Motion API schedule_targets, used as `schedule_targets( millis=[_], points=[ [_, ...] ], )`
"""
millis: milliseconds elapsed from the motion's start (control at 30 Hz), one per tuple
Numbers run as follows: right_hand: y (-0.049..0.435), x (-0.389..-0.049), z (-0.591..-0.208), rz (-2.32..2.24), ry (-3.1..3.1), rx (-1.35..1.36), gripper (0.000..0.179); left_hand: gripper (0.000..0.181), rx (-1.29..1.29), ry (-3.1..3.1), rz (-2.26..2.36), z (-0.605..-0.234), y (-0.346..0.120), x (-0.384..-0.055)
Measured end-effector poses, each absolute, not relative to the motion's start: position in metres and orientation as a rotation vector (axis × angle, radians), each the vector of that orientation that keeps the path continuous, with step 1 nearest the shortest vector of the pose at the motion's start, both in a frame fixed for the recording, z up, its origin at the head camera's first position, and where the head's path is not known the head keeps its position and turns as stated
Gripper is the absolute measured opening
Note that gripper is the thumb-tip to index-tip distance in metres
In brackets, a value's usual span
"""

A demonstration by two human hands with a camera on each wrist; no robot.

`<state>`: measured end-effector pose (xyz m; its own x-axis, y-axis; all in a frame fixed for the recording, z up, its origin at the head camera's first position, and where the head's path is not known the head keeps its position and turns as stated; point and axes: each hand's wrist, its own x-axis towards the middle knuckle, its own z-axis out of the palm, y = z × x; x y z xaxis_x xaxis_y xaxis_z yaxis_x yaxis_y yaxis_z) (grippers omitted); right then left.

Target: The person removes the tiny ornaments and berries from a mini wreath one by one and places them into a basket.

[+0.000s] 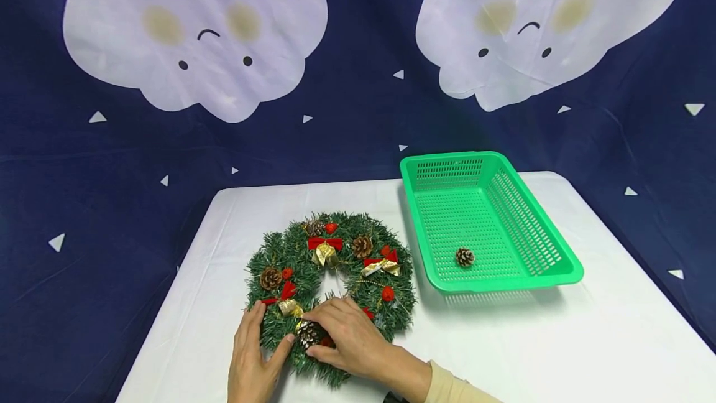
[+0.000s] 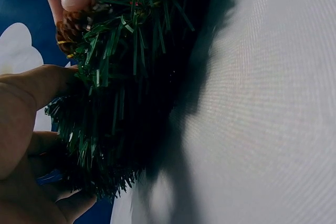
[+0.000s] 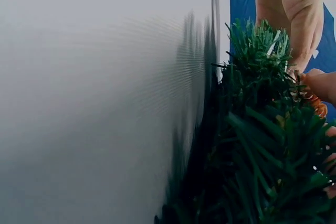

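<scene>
A green tinsel wreath [image 1: 399,303] lies on the white table, trimmed with pine cones, red bows, gold ribbons and red berries. My left hand [image 1: 252,356] grips its lower left side, thumb and fingers spread around the greenery [image 2: 113,77]. At the lower part of the ring, my right hand [image 1: 352,338] pinches a white-tipped pine cone [image 1: 307,333] between fingers and thumb. The left wrist view shows fingertips over that brown cone [image 2: 71,30], against the tinsel. How the cone is fastened is hidden.
A green plastic basket [image 1: 559,278] stands to the right of the wreath, with one small pine cone [image 1: 465,257] inside. The white tablecloth [image 1: 184,341] covers the table. Behind hangs a dark blue cloth [image 1: 358,79] with white clouds.
</scene>
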<state>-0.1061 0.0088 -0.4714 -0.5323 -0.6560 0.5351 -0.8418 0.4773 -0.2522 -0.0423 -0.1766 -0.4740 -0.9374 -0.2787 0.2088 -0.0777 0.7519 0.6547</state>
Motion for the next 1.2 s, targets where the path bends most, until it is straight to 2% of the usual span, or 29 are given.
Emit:
schedule_targets(
  millis=[600, 1200],
  points=[
    [0.022, -0.113, -0.454, 0.883, -2.227, 1.243, 0.054, 0.077, 0.317, -2.647, -0.984, -0.473, -0.175, -0.043],
    [0.041, -0.127, -0.436, 0.991, -2.263, 1.077, 0.055, 0.077, 0.307, -2.641, -0.987, -0.474, -0.175, -0.043]
  ],
)
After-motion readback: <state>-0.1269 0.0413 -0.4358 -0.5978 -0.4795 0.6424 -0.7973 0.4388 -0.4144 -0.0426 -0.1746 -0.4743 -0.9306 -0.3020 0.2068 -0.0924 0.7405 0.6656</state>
